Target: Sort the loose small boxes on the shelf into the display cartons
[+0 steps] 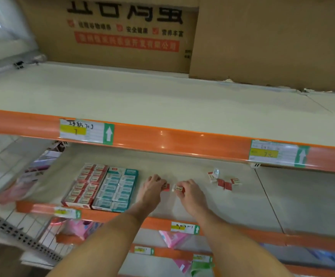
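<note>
On the middle shelf (182,168) stand two display cartons side by side: a red carton (85,185) full of small red boxes and a teal carton (116,189) full of small teal boxes. Just right of them my left hand (152,188) pinches a small red box (166,186) on the shelf. My right hand (188,191) holds another small box (177,188) with a white end. Several loose small red and white boxes (224,180) lie further right on the shelf.
The orange edge of the upper shelf (162,140) with price labels hangs above the work area. Large cardboard cases (122,33) stand at the back of the upper shelf. Pink and green packets (174,238) sit on lower shelves. A wire rack (22,234) is at lower left.
</note>
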Tool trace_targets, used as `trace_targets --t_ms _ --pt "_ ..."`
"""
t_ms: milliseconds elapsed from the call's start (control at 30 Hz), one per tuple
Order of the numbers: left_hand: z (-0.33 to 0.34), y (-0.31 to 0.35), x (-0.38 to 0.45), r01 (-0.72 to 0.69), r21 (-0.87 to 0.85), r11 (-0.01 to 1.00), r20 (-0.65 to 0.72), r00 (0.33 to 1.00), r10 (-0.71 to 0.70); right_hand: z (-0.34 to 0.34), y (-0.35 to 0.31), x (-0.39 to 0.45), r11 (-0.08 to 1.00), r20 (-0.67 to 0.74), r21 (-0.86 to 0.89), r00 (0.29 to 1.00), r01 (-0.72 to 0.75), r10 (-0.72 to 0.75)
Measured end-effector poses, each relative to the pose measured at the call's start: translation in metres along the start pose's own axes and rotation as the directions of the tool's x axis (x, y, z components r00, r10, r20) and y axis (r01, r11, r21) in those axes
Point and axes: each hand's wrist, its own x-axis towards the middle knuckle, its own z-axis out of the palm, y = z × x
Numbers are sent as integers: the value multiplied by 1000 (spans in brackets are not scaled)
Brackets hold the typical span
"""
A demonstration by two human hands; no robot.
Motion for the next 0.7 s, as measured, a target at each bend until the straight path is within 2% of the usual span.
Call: trace_targets --t_ms 400,700 --pt "-46 -83 -25 105 -186 977 -78 990 -121 42 -89 21 997 32 -44 997 65 -64" --pt "-84 -148 -52 133 -157 979 -147 977 -156 76 -161 30 995 67 -34 993 96 -94"
